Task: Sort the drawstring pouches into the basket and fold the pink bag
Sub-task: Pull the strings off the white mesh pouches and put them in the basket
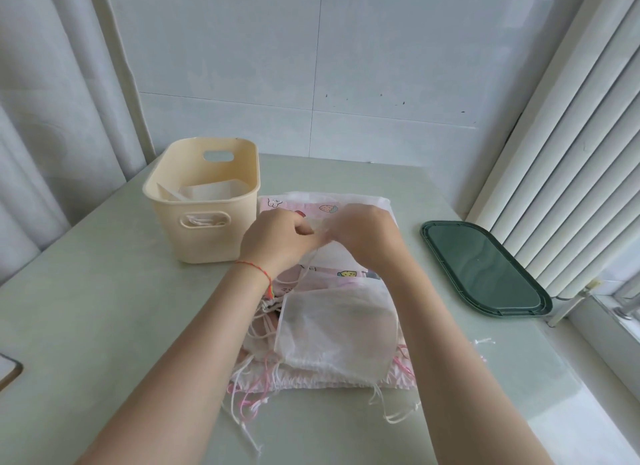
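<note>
Sheer white mesh is what both grips have: my left hand and right hand meet over the middle of the pile, fingers curled, each pinching the top edge of one translucent drawstring pouch; its cord hangs down from the left-hand pinch. Red string bracelet on my left wrist. Under the hands lies the pink bag, flat on the desk, cartoon print up, gathered drawstring end toward me. Another white pouch lies on top of the pink bag's near half, with pink and white cords trailing off the near edge onto the desk. Cream plastic basket sits just left of the bag, touching or nearly so, with at least one white pouch already inside. Dark green tray lies well apart to the right, near the window blinds.
</note>
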`<state>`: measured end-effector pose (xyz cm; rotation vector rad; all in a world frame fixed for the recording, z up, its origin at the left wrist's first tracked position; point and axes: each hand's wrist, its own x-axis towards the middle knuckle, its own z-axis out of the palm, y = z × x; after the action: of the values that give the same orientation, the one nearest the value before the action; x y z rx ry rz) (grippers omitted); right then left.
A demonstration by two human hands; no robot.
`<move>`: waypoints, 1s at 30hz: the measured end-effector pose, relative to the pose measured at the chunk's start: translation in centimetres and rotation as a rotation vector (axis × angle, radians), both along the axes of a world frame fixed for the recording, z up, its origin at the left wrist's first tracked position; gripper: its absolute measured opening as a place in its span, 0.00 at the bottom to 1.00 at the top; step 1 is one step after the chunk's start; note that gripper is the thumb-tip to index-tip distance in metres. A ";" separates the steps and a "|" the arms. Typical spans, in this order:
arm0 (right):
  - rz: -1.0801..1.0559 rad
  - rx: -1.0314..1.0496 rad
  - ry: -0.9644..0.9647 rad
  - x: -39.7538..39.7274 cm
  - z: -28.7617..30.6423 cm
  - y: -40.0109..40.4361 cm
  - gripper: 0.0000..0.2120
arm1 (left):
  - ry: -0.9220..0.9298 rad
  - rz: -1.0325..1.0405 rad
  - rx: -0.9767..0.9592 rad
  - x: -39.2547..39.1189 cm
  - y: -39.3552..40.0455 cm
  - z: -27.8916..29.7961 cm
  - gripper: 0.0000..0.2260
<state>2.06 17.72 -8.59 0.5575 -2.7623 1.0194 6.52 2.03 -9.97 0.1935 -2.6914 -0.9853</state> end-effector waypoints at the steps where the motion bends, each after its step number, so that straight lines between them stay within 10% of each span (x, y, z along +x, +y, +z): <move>1: 0.001 -0.006 0.003 0.0 0.0 0.0 0.12 | 0.002 0.010 -0.052 -0.1 0.3 -0.1 0.23; 5: 0.004 -0.031 0.015 0.1 0.1 -0.1 0.13 | 0.047 0.005 -0.067 -0.2 0.9 -0.3 0.16; 12: 0.004 0.062 -0.013 -0.2 -0.4 0.1 0.08 | -0.156 -0.199 0.829 0.1 0.3 0.8 0.11; 20: 0.022 0.146 -0.065 0.0 -0.3 0.1 0.11 | -0.126 -0.077 0.612 -0.2 -0.8 0.8 0.14; 30: 0.065 0.113 -0.077 0.0 -0.4 -0.1 0.05 | -0.012 -0.241 0.919 -0.3 0.4 -0.2 0.09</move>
<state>2.09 17.57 -9.04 0.6402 -2.9019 0.9199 6.26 2.48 -10.16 0.0393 -2.0891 -2.2243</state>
